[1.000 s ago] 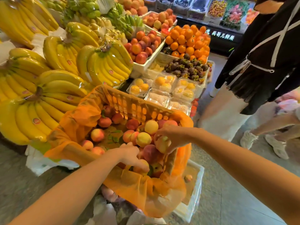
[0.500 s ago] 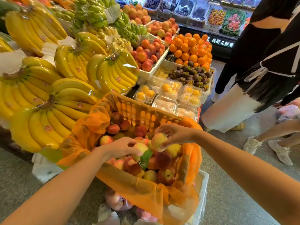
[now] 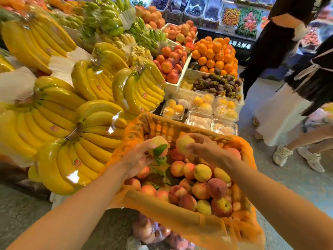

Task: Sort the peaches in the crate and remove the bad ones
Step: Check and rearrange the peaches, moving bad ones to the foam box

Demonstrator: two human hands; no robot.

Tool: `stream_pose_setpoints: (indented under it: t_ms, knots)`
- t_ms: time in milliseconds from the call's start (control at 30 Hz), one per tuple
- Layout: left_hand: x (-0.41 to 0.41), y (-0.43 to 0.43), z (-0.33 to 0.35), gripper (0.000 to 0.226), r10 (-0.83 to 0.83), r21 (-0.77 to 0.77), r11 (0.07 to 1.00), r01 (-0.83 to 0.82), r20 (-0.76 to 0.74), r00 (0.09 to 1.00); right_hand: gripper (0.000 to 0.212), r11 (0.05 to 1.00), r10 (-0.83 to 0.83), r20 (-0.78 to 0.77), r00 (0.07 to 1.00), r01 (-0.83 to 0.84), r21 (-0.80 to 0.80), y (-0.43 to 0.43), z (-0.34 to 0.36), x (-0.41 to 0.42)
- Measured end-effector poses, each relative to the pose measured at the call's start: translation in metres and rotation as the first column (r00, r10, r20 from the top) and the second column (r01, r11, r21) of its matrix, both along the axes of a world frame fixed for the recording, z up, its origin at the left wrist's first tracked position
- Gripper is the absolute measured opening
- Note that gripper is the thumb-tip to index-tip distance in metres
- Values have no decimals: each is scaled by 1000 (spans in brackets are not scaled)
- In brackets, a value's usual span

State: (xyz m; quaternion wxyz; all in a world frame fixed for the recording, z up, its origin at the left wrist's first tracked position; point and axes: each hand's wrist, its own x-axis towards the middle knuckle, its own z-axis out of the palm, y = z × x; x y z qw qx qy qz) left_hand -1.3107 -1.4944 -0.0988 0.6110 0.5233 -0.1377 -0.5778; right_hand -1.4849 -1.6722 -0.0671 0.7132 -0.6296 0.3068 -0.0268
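Both hands are up off the pile now. Left hand (image 3: pixel 137 159) curls round a pink peach with a green leaf (image 3: pixel 159 144) stuck on its face. Right hand (image 3: pixel 209 150) grips a paler peach (image 3: pixel 183 144) from above, fingers wrapped over it. The 2 fruits sit side by side at centre frame, held above the far half of the crate (image 3: pixel 162 201), near its back wall. 1 s back both hands were low among the fruit. 0.5 s back each had a peach but sat level with the heap. So the change is a lift: 2 peaches pulled clear for checking, neither yet put anywhere. Remaining peaches (image 3: pixel 201 173) lie heaped in the crate, lower centre, on orange netting (image 3: pixel 239 230) draped over the rim. A bag of pinkish fruit (image 3: pixel 147 230) shows below the crate at the bottom edge; possibly rejects, cannot confirm. Bananas (image 3: pixel 90 141) fill the left. Judgement: much of the heap is unturned, and blur hides any bruising on either held fruit.
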Motion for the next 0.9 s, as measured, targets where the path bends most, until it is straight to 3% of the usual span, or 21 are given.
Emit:
stream_pose_setpoints:
  t_ms: [67,200,367,700,833,900]
  knots:
    - [10,3,0,41,32,-24,999,-34,-86,996,57,1000,-14,6,1000,14,-14,7,-9,13]
    - [19,7,-3,50,19,-27,999,-22,-108,994,59,962,-94,46,994,103,-252,14,-24,22]
    - [27,6,-6,70,-14,-49,999,10,-82,997,60,922,-109,99,989,138,-361,14,-27,31]
    - [18,-3,0,68,129,-77,988,-131,-26,991,52,979,-25,-76,997,9,-203,-12,-35,44]
    - [15,4,5,80,237,-63,971,-231,130,963,49,980,57,-153,987,-84,-179,-14,-44,53]
    - [17,14,2,75,340,-72,940,-333,243,908,49,971,105,-204,973,-145,-191,-11,-53,58]
